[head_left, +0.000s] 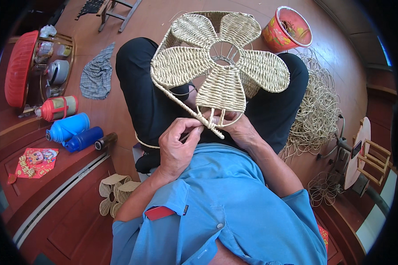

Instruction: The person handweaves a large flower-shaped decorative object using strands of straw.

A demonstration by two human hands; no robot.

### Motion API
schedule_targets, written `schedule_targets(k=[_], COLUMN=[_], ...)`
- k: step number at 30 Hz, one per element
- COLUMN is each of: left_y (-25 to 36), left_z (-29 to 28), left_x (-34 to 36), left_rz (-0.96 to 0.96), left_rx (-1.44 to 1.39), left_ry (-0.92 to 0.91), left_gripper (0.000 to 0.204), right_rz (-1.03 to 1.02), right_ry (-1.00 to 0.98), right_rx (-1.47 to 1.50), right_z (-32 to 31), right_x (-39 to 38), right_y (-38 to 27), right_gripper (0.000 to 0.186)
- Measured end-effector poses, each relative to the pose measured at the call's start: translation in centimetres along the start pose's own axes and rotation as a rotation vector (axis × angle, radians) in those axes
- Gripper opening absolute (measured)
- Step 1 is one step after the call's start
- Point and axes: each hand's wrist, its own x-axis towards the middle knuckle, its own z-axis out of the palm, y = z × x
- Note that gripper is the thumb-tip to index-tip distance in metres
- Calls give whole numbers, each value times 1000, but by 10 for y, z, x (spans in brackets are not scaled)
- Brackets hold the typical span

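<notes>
A woven straw-coloured basket [227, 85] with a flower-shaped face of several petals rests over my lap. The petal closest to me is woven down to its tip, where a bare wire loop and a few upright cord strands show. Beside that tip, my left hand [177, 143] is closed, thumb and forefinger pinched at a cord-wrapped rod [213, 129]. A loose paper cord [145, 144] runs to this hand from the left. My right hand [241, 130] grips the petal's lower edge from behind; its fingertips are partly hidden by the weave.
A big heap of cord [314, 106] lies on the floor at right, below a red bucket [292, 28]. Thermos flasks [68, 127] and a rack with a red basin [20, 68] stand left. More woven flower pieces [115, 190] sit lower left; a bare wire flower frame [323, 189] lies lower right.
</notes>
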Motion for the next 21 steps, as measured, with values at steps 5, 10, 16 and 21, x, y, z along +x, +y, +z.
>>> schedule_targets(k=[5,10,16,21], left_y=[2,15,26,42], left_z=[2,-7,-12,-10], left_x=[1,11,32,44], left_rz=[-34,197,508,580], left_rx=[-6,167,455,675], left_ry=[31,87,41,-98], left_gripper=[15,17,26,33], right_rz=[-50,-87,6,87], right_ry=[17,94,131,203], right_rx=[-29,2,402,491], right_z=[8,18,8,13], right_x=[-1,-5,1,0], right_y=[-1,-9,17,5], right_gripper=[42,43,26,23])
